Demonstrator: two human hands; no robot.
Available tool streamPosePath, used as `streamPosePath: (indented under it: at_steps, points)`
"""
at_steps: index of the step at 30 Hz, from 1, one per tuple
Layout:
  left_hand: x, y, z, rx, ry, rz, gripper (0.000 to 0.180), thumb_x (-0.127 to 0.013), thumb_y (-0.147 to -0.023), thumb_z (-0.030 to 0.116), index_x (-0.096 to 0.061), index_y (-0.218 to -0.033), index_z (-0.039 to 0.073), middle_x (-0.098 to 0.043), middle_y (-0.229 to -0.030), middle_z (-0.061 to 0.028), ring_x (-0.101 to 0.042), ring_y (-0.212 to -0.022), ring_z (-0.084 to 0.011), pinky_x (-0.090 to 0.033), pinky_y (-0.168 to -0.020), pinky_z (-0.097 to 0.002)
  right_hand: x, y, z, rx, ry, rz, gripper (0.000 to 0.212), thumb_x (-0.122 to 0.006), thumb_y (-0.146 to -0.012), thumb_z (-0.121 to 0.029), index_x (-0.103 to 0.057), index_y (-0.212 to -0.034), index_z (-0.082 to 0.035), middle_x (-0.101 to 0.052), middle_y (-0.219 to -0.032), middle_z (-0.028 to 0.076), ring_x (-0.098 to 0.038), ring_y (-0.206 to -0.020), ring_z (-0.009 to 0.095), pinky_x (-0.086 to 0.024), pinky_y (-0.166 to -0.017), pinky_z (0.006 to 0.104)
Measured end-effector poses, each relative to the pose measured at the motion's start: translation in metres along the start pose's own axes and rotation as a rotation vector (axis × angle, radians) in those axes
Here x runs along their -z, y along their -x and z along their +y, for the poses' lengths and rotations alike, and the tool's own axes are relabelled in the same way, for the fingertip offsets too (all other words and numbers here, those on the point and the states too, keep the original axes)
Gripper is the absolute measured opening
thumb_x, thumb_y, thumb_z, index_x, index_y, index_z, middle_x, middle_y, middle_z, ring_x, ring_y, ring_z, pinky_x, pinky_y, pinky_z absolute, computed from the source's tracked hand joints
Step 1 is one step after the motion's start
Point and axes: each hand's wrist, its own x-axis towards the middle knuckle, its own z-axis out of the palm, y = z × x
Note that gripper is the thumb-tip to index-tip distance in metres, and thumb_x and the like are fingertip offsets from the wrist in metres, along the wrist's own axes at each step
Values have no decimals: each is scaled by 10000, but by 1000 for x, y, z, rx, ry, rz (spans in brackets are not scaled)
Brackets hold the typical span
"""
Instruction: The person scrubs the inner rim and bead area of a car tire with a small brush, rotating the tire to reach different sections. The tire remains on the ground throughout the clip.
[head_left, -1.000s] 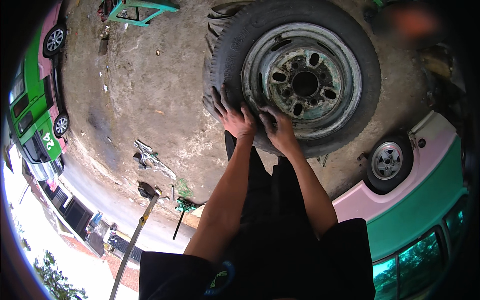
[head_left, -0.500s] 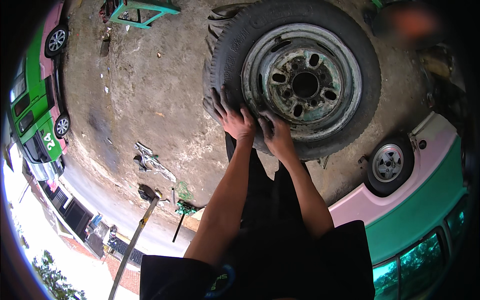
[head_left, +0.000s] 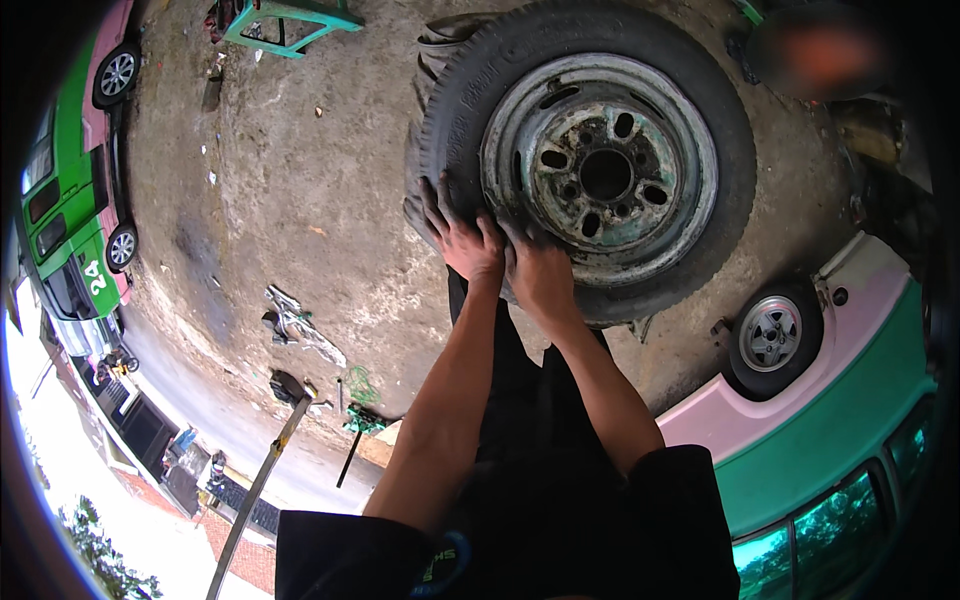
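Together, the spread left hand (head_left: 466, 245) and the right hand (head_left: 540, 272) lay on the wheel (head_left: 605, 141), at eight and seven o'clock; right grip was unclear.

In view, your left hand (head_left: 467, 246) and right hand (head_left: 541, 275) make two — alongside one large wheel (head_left: 640, 170), three smaller silver vehicle wheels (head_left: 770, 333), one teal stool (head_left: 305, 12) and one long pole (head_left: 264, 475).

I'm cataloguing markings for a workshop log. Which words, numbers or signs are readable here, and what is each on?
I'll locate these without copying them out:
Green-and-pink vehicle at left: large white number, readable.
Tire sidewall: raised dark lettering, too faint to read surely.
Dark shirt: green lettering, only partly readable.
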Motion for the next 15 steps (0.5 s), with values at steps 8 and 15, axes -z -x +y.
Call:
streamPosePath:
  at_steps: [8, 15]
  points:
    - [0, 0, -2, 40, 15, -27, 755, -438, -864, 462, -411, -1561, 174, -287, -1647, -176, -147, -1513, -514, -130, -1245, -589, 13, 6, 6, -40, 52, -122, 486, -655, -865, -43, -622, -1340, -139, -671, -1200, 209, -674, -994, 421, -573, -819, 495]
    - [-1, 2, -4, 60, 42, 18, 749, -441, -872, 481, -417, -1563, 194, -344, -1627, -157, -227, -1497, -490, -191, -1226, -575, 4, -10, 15, -71, -93, -91, 342, -652, -893, -34, -658, -1234, -67, -685, -1118, 224, -661, -1004, 434, -549, -829, 485]
